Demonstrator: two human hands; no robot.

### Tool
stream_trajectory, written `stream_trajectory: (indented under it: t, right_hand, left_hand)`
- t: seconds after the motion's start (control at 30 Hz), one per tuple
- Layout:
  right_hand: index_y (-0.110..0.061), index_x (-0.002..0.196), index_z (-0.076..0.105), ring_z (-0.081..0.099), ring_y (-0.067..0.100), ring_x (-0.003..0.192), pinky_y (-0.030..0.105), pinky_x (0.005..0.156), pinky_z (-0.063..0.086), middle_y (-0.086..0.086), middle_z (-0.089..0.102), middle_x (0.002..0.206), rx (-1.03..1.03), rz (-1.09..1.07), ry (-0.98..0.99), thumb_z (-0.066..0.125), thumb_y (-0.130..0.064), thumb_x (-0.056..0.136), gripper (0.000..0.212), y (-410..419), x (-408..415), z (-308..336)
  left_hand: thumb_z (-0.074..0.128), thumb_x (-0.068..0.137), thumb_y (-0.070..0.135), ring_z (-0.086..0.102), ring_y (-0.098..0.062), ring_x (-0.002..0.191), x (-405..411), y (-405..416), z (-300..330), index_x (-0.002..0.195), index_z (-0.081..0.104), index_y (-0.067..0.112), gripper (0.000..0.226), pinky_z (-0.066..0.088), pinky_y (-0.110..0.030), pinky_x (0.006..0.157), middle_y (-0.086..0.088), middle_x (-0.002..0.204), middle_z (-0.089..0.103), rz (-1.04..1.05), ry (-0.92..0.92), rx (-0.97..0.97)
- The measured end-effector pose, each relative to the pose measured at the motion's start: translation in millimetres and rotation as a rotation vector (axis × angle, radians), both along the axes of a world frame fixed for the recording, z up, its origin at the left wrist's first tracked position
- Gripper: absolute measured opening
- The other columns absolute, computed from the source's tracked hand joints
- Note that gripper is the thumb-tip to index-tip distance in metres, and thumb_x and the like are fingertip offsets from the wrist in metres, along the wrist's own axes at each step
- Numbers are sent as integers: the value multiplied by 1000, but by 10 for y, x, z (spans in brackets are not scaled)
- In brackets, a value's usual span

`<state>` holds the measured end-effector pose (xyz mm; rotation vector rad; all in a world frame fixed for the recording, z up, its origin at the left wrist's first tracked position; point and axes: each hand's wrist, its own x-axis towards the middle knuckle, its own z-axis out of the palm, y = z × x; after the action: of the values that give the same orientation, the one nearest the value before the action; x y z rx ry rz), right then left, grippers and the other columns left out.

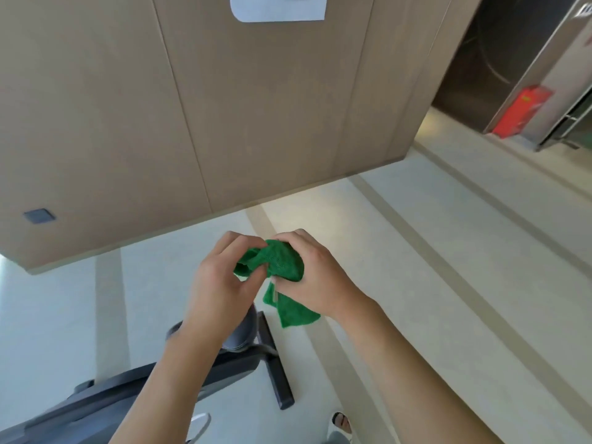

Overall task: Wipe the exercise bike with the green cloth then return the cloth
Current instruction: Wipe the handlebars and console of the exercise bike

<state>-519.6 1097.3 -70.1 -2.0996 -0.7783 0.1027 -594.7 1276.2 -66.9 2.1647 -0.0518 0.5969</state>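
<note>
Both hands meet at chest height: the left hand (221, 283) pinches one bunched end of the green cloth (282, 261); the right hand (315, 277) curls round the bulk, a tail hanging loose below; the cloth is off the exercise bike (243, 363), whose dark frame lies just beneath the forearms. Judged, he is gathering it into a pad; folding the tail in first should give a flat wiping face; beyond stands the panelled wall (128, 123).
</note>
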Motion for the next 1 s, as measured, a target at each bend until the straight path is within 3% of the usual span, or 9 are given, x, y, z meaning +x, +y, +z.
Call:
stream_trajectory:
  t: [0.13, 0.47, 0.63, 0.8, 1.0]
  right_hand:
    - [-30, 138, 57, 58, 5, 118, 29, 102, 50, -18, 55, 127, -26, 5, 42, 79, -25, 86, 57, -740, 453, -55]
    - [-27, 126, 64, 63, 8, 108, 32, 91, 56, -18, 62, 117, 66, -159, 0, 76, -19, 88, 41, -2203, 1371, -207]
    - [-24, 124, 67, 65, 10, 105, 36, 90, 56, -16, 66, 114, 123, -202, 57, 73, -16, 89, 36, -2411, 1639, -343]
    - [-23, 125, 68, 66, 10, 104, 35, 90, 56, -13, 67, 114, 124, -229, 88, 71, -14, 90, 36, -2497, 1962, -390]
    - [-24, 124, 69, 66, 8, 106, 31, 91, 55, -15, 68, 114, 97, -277, 90, 71, -14, 92, 34, -2461, 2597, -361]
  left_hand:
    - [78, 83, -5, 62, -2, 99, 491, -670, -53, 109, 69, 25, 41, 51, -19, 78, 16, 106, 61, -22, 30, 40]
    - [82, 83, -5, 63, -6, 94, 1495, -2005, 23, 108, 74, 17, 34, 46, -9, 74, 7, 103, 65, -117, 49, 89]
    - [83, 86, 1, 65, -7, 94, 1826, -2181, 59, 109, 75, 15, 28, 47, -9, 79, 6, 102, 67, -146, 63, 132]
    - [80, 85, -7, 65, 0, 97, 2205, -2206, 31, 111, 75, 17, 35, 44, -4, 84, 13, 104, 67, -161, 71, 144]
    - [76, 87, -10, 67, -7, 99, 2950, -2128, -47, 108, 77, 16, 33, 46, -9, 85, 11, 105, 68, -202, 29, 115]
